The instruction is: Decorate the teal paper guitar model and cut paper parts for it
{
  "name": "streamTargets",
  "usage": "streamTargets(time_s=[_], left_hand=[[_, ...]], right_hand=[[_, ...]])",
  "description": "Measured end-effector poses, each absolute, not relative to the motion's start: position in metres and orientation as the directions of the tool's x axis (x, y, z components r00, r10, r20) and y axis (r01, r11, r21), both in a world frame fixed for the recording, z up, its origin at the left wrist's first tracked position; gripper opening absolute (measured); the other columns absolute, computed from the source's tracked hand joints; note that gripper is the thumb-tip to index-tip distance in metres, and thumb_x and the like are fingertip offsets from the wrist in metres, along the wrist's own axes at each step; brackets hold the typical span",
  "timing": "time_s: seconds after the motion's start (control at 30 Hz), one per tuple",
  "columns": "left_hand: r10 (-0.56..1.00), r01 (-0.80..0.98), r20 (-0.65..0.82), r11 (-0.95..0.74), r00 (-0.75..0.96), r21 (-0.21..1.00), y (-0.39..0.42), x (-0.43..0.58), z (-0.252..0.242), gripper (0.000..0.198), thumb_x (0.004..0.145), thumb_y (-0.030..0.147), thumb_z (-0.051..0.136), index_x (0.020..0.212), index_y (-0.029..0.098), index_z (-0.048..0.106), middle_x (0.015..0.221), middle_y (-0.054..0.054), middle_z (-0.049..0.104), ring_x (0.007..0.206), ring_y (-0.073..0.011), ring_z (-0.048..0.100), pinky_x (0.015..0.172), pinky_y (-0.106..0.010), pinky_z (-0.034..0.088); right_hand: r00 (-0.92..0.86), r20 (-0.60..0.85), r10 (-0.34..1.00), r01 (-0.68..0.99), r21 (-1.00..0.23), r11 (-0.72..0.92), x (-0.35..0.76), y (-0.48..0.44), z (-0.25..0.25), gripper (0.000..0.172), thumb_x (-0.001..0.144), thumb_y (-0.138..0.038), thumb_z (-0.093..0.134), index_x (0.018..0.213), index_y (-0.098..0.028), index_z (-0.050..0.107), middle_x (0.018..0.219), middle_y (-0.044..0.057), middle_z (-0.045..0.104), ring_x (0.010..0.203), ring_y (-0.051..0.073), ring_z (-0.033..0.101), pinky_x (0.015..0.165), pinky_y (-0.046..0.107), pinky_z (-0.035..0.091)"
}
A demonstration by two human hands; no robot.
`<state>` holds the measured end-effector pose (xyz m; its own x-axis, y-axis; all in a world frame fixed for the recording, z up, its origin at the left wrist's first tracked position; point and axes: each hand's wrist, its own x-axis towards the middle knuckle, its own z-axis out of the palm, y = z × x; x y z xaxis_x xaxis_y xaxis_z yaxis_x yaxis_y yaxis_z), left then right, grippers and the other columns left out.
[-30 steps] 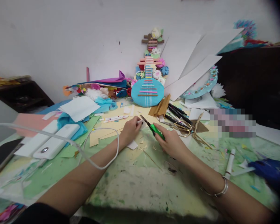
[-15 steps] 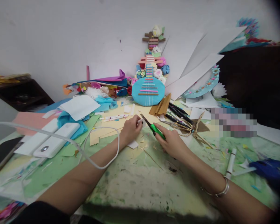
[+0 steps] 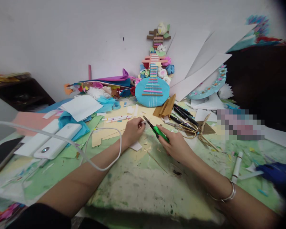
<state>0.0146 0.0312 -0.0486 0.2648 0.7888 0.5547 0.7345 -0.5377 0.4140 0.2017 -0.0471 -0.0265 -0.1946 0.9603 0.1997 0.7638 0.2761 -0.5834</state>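
Note:
My left hand [image 3: 133,129] is closed in a pinch, with a small white piece [image 3: 143,122] at its fingertips that looks like paper. In my right hand [image 3: 178,142] is a green utility knife [image 3: 160,133], its blade [image 3: 147,120] out and pointing up and left. The blade lies right by the left fingertips; whether it touches the white piece I cannot tell. Below the left hand lies a white paper scrap [image 3: 135,146]. Behind both hands stands a blue paper lute [image 3: 152,93] with coloured strips, white strings and paper flowers.
Gold-handled scissors [image 3: 189,129] and black pens [image 3: 184,113] lie right of the hands. A white cable [image 3: 90,161] loops over the left forearm from the left. White power bank [image 3: 58,141], markers [image 3: 116,118] and paper scraps cover the left side. A dark blue object [image 3: 277,173] sits far right.
Both hands stay nearly in place, with the knife blade still by the left fingertips. The view has shifted slightly.

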Motion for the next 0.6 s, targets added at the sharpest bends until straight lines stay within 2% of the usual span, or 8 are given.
streamTargets(time_s=[0.43,0.6], left_hand=[[0.791,0.731,0.553,-0.537,0.262,0.422,0.0297,0.0149,-0.0478,0.011,0.080,0.020,0.050,0.071,0.017,0.056,0.061,0.000,0.055,0.060,-0.0138,0.051,0.061,-0.027,0.036],[0.793,0.731,0.552,-0.534,0.258,0.426,0.0303,0.0139,-0.0484,0.013,0.080,0.022,0.049,0.072,0.017,0.058,0.059,0.000,0.056,0.058,-0.0131,0.051,0.060,-0.027,0.037]], right_hand=[[-0.204,0.201,0.958,0.768,-0.574,0.284,0.2014,-0.0467,-0.0285,0.046,0.088,-0.029,0.044,0.132,-0.021,0.052,0.055,0.001,0.057,0.044,0.012,0.047,0.049,0.021,0.033],[-0.202,0.200,0.959,0.772,-0.570,0.282,0.1998,-0.0466,-0.0291,0.046,0.088,-0.029,0.043,0.133,-0.022,0.051,0.047,-0.001,0.052,0.042,0.013,0.046,0.049,0.021,0.032]])
